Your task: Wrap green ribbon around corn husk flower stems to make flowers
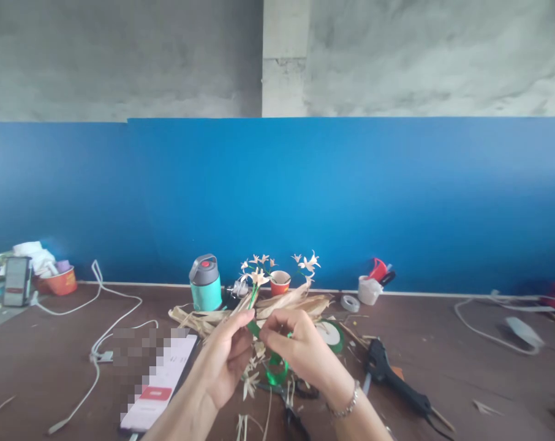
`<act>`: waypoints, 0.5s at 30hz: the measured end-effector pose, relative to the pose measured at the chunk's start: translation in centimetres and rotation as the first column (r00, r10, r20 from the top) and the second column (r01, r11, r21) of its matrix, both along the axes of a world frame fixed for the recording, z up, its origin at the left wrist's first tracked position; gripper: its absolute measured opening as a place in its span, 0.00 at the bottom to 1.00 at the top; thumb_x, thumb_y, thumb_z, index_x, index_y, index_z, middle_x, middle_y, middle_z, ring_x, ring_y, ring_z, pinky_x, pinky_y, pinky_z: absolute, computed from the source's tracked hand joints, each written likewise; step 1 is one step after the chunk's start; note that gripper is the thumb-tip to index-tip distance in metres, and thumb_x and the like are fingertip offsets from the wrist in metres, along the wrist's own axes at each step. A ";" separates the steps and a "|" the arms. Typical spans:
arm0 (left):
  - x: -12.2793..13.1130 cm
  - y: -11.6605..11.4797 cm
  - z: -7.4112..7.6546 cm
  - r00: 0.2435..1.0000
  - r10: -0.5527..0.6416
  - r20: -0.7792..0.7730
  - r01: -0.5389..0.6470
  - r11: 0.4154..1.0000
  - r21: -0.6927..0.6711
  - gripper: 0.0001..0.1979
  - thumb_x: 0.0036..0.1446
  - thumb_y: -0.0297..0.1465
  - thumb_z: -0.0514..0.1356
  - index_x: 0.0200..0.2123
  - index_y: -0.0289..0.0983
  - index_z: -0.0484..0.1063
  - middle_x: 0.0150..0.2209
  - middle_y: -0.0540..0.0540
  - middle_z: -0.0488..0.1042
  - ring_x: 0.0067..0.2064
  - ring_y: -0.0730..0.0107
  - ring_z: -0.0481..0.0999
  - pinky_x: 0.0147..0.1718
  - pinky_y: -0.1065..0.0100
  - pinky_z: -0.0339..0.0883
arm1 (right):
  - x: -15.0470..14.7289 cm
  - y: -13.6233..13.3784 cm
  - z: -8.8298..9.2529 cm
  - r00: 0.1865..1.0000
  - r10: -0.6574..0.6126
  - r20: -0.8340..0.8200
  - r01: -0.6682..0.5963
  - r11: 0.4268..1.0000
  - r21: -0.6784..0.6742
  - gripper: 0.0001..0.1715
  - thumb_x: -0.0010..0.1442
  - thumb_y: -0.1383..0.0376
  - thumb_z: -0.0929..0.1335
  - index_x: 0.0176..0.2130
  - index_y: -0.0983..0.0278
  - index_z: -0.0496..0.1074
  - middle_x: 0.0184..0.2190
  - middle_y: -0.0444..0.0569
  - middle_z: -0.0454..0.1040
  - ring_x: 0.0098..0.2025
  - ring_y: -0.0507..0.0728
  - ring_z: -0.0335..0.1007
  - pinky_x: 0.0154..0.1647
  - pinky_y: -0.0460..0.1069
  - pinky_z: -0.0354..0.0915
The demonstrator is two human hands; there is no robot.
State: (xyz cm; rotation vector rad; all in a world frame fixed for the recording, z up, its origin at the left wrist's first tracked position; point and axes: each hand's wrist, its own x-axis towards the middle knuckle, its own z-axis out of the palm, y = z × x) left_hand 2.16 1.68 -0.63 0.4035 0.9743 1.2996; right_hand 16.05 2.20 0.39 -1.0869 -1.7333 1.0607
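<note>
My left hand [226,358] pinches the green stem of a pale flower [258,278] that stands upright above its fingertips. The fingers of my right hand [298,343] are closed on a strip of green tape [254,329] at that stem, close to my left thumb. Below my hands is a loop of shiny green tape [276,371]. Loose pale flowers [250,383] and black-handled scissors [286,404] lie under it. Beside my right wrist, a green tape roll with a white core [329,334] is partly hidden.
Dry husks [296,300] are spread behind my hands, near a teal flask [206,288] and a red cup [280,283]. A glue gun [394,380] lies right, a phone [165,386] left. White cables [96,343] cross the table before a blue partition [332,196].
</note>
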 end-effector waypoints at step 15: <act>-0.2 0.6 -0.5 0.973 -0.027 -0.229 0.066 0.984 0.168 0.16 0.42 0.38 0.68 0.22 0.37 0.63 0.11 0.61 0.52 0.13 0.84 0.48 0.13 0.77 0.35 | 0.1 -0.2 0.2 1.000 0.027 0.007 -0.027 1.000 0.002 0.07 0.49 0.70 0.64 0.21 0.66 0.68 0.18 0.40 0.64 0.21 0.48 0.56 0.21 0.44 0.53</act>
